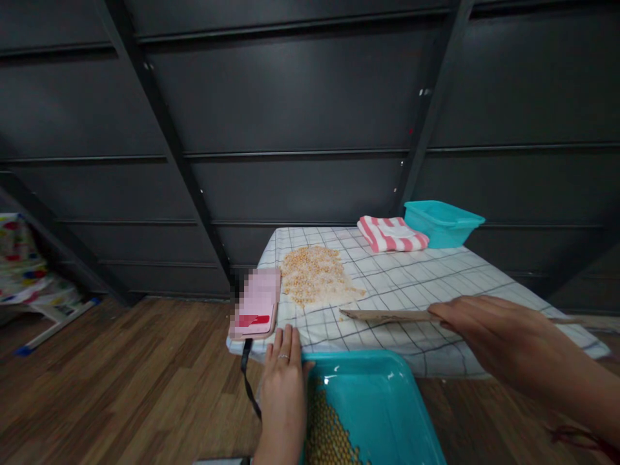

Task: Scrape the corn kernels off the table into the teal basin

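Observation:
My right hand is closed on a flat strip of brown cardboard, seen nearly edge-on above the checked cloth. My left hand, with a ring on one finger, is at the left side of a teal plastic basin; its thumb lies over the rim and its fingers stretch along the outside to the table's edge. Round yellowish beans lie in the basin's left part, partly hidden by that hand. Beyond, yellow beans mixed with small pale grains are spread on the cloth.
The table wears a white cloth with dark checks. A pink phone-like object, partly blurred out, lies at its left edge above a black strap. A folded red-and-white striped towel and another teal basin stand at the back.

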`<state>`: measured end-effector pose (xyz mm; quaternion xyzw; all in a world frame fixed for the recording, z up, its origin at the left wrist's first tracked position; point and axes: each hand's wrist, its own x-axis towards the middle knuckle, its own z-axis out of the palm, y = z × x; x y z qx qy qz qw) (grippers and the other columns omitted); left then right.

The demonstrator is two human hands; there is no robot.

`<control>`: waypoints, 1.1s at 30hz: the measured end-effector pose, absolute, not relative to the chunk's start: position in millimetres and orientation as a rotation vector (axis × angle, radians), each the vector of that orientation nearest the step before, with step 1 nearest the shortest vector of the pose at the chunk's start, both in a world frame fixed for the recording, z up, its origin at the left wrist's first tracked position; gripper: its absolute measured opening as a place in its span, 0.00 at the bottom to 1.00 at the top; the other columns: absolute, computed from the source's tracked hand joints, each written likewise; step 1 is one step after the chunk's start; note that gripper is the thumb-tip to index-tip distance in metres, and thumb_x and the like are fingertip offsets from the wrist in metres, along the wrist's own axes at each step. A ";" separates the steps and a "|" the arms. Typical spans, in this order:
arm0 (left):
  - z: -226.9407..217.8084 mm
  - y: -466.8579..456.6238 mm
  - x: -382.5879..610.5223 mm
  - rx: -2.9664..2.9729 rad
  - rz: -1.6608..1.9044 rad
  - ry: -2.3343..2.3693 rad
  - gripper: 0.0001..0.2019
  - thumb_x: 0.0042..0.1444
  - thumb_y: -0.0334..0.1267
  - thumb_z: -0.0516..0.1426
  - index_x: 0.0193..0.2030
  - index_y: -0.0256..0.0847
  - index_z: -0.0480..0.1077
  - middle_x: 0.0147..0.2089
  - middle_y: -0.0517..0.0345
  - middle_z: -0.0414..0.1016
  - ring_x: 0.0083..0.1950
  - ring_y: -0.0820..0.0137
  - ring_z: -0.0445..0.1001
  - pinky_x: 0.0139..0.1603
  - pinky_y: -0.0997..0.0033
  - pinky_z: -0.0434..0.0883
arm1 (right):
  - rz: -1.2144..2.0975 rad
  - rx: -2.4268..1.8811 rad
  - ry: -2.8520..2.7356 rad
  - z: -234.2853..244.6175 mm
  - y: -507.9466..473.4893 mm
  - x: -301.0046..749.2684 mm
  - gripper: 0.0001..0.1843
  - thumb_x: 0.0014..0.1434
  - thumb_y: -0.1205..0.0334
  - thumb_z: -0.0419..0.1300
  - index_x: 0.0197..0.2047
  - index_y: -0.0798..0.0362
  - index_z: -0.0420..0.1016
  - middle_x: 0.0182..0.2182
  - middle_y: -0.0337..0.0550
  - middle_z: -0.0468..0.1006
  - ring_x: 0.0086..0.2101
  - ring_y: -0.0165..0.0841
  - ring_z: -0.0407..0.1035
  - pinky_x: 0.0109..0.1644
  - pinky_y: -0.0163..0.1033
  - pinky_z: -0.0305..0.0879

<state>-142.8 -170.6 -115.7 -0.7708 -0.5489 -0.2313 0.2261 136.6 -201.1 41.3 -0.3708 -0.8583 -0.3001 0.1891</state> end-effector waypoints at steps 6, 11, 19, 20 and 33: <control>-118.7 -170.1 -143.9 -2.126 -0.633 -1.506 0.19 0.55 0.31 0.52 0.54 0.30 0.66 0.54 0.39 0.73 0.55 0.57 0.71 0.49 0.55 0.73 | -0.786 -1.042 -2.458 31.4 -196.4 136.2 0.17 0.55 0.77 0.43 0.35 0.54 0.69 0.22 0.38 0.75 0.22 0.30 0.69 0.25 0.35 0.63; -120.1 -170.2 -143.9 -2.117 -0.621 -1.517 0.20 0.55 0.31 0.52 0.55 0.32 0.66 0.55 0.41 0.73 0.56 0.57 0.70 0.50 0.55 0.73 | -0.660 -1.076 -2.437 31.5 -199.4 133.5 0.15 0.59 0.73 0.43 0.33 0.52 0.69 0.22 0.38 0.73 0.22 0.29 0.67 0.24 0.34 0.61; -116.2 -170.2 -142.4 -2.070 -0.595 -1.476 0.18 0.56 0.31 0.51 0.52 0.30 0.68 0.53 0.40 0.74 0.53 0.58 0.73 0.48 0.58 0.74 | -0.663 -1.078 -2.455 32.9 -197.9 131.9 0.17 0.58 0.75 0.42 0.32 0.52 0.69 0.22 0.39 0.74 0.21 0.30 0.66 0.23 0.35 0.60; -115.9 -170.1 -142.3 -2.069 -0.601 -1.480 0.18 0.56 0.30 0.51 0.52 0.29 0.68 0.53 0.40 0.74 0.53 0.58 0.73 0.48 0.59 0.74 | -0.633 -1.082 -2.447 33.5 -198.4 130.7 0.17 0.60 0.73 0.42 0.31 0.52 0.69 0.21 0.39 0.74 0.20 0.30 0.66 0.23 0.35 0.60; -125.0 -169.7 -143.9 -2.152 -0.725 -1.621 0.23 0.54 0.27 0.50 0.58 0.35 0.63 0.57 0.42 0.71 0.58 0.58 0.68 0.54 0.52 0.70 | -0.572 -0.994 -2.328 35.3 -218.2 118.6 0.17 0.62 0.68 0.45 0.32 0.49 0.73 0.22 0.38 0.75 0.21 0.30 0.68 0.24 0.34 0.65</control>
